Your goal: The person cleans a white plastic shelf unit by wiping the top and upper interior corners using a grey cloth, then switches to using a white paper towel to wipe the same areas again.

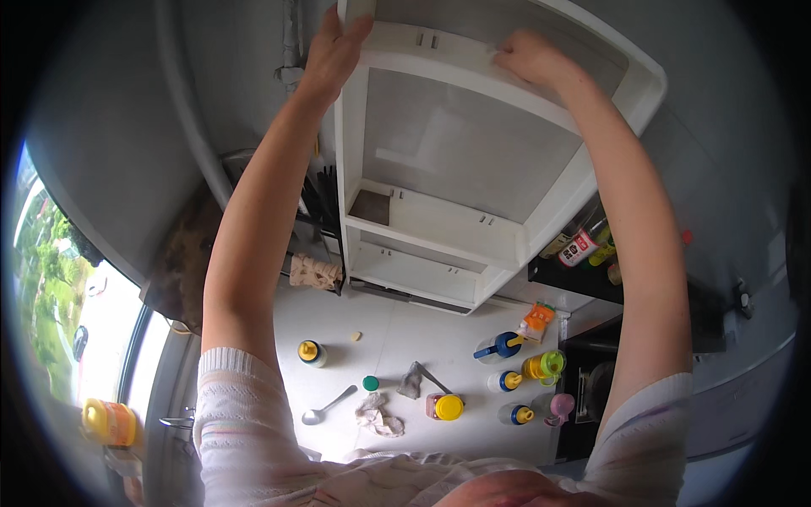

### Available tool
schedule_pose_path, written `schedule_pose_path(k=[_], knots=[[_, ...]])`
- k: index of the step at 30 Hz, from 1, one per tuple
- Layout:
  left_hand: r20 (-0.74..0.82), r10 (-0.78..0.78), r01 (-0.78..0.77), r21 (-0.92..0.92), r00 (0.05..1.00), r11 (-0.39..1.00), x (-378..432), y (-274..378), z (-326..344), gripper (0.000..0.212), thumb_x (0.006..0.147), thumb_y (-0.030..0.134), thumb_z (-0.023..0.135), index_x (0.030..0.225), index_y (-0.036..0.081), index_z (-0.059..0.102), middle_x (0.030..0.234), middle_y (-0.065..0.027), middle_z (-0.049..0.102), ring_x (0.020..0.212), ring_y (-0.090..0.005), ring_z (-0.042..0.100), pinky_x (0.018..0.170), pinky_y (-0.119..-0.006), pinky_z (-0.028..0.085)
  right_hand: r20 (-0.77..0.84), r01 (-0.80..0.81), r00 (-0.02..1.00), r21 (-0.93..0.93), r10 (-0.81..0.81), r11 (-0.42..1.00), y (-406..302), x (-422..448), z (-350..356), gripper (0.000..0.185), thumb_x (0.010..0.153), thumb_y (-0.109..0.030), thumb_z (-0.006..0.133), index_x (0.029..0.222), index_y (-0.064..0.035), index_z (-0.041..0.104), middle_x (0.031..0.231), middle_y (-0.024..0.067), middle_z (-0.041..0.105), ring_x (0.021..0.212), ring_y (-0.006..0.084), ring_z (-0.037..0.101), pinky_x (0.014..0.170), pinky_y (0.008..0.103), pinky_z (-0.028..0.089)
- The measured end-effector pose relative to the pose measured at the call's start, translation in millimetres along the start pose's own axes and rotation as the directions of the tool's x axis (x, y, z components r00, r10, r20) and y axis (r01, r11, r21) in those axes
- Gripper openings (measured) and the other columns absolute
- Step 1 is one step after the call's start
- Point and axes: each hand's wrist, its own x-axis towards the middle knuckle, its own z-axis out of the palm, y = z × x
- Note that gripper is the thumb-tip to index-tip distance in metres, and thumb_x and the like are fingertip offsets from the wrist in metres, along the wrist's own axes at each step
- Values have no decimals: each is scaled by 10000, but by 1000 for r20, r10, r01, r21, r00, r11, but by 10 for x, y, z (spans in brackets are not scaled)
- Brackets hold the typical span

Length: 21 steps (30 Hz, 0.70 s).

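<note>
A white plastic shelf unit (pixel 437 231) with several levels stands against the wall before me. My left hand (pixel 336 54) is raised to its upper left upright, the fingers and thumb around the edge. Over an upper shelf board, towards the right, is my right hand (pixel 529 57) with its fingers curled; whether it grips something small or only touches the board cannot be told. The shelves in view hold little besides a brown square patch (pixel 370 207) at the left of a lower level.
Below, the white counter (pixel 380 317) carries a metal spoon (pixel 329 405), crumpled cloths (pixel 379 415), a yellow-lidded jar (pixel 445 407), a green cap (pixel 370 383) and several bottles (pixel 500 347). A black rack (pixel 570 279) with bottles is at right; a window (pixel 70 285) at left.
</note>
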Motion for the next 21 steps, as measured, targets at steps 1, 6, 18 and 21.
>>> schedule_pose_path(k=[1, 6, 18, 21], knots=[[-9, -7, 7, 4, 1000, 1000, 2, -34, -24, 516, 844, 355, 504, 1235, 45, 374, 1097, -78, 492, 998, -165, 445, 861, -300, 349, 63, 35, 997, -38, -33, 999, -148, 89, -12, 253, 730, -196, 560, 866, 11, 613, 752, 188, 600, 688, 275, 583, 648, 367, 443], [48, 33, -28, -96, 998, 995, 7, -93, -47, 453, 832, 170, 459, 1250, 40, 343, 1114, -88, 478, 1025, -176, 438, 871, -302, 347, 46, 162, 986, -17, -161, 987, -591, 433, 248, 213, 759, -164, 554, 880, -3, 621, 828, 161, 614, 749, 256, 590, 655, 360, 450], [124, -118, 151, -305, 985, 940, -10, -8, -92, 491, 888, 274, 447, 1310, 73, 295, 1247, -81, 400, 1118, -169, 385, 938, -294, 302, 88, 250, 961, 134, -262, 959, -1074, 814, 421, 225, 766, -135, 511, 944, -130, 649, 1039, 104, 594, 942, 266, 559, 783, 381, 446], [180, -106, 165, -357, 978, 919, -9, -26, -119, 545, 890, 362, 429, 1328, 81, 268, 1259, -80, 393, 1126, -169, 381, 942, -287, 297, 62, 98, 992, 179, -110, 979, -1287, 836, 480, 166, 769, -126, 539, 884, -147, 657, 1010, 76, 606, 940, 242, 563, 783, 353, 457]])
